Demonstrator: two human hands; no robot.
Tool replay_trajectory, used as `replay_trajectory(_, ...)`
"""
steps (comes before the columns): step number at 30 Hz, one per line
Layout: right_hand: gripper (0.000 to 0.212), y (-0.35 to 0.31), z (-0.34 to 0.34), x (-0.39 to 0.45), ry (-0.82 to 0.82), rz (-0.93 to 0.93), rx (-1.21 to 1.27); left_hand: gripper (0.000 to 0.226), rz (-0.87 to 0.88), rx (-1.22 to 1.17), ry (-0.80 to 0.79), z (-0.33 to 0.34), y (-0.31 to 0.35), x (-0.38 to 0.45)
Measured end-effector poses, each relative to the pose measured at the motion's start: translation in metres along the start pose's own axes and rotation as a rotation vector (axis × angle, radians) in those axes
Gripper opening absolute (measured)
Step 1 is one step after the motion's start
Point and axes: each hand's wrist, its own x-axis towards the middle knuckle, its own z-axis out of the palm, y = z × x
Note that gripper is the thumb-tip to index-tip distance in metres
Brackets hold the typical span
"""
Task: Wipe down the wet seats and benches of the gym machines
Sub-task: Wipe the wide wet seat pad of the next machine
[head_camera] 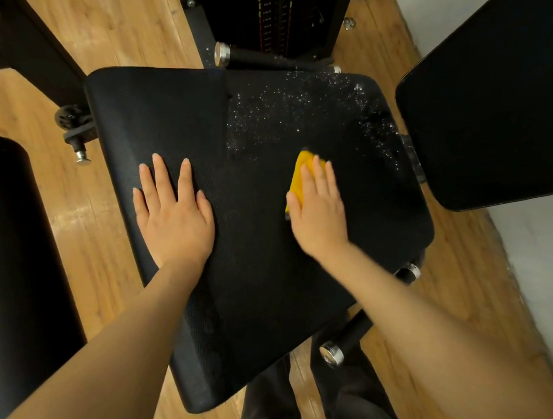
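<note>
A black padded gym seat (257, 263) fills the middle of the head view. Water droplets (298, 110) speckle its far right part; the left and near parts look wiped. My left hand (174, 214) rests flat on the seat's left side, fingers straight and spread. My right hand (320, 211) presses a yellow cloth (302, 175) onto the seat just below the droplets, fingers straight on top of it. Most of the cloth is hidden under the hand.
A black back pad (496, 98) stands at the right, close to the seat. The weight stack (276, 9) rises behind. A large black roller pad (5, 257) is at the left. Chrome-capped handles (334, 352) stick out below the seat. Wooden floor (72, 215) surrounds the machine.
</note>
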Motion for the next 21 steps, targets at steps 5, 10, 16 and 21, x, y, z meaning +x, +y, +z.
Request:
replay_trajectory(5,0.067,-0.006,0.017,-0.07,-0.106,-0.059,-0.02,0.052,-0.004,0.001,-0.01,-0.001,0.001,0.0)
replay_trajectory(10,0.065,0.009,-0.001,0.002,-0.039,-0.046,-0.074,0.052,-0.006,0.009,-0.008,0.0,-0.001,0.0)
replay_trajectory(16,0.062,0.002,-0.014,0.065,-0.022,0.06,-0.019,0.052,-0.003,0.008,-0.005,0.001,-0.001,0.0)
replay_trajectory(21,0.063,-0.01,0.004,-0.001,-0.041,-0.095,-0.038,0.052,-0.002,0.001,0.004,0.002,0.0,0.0)
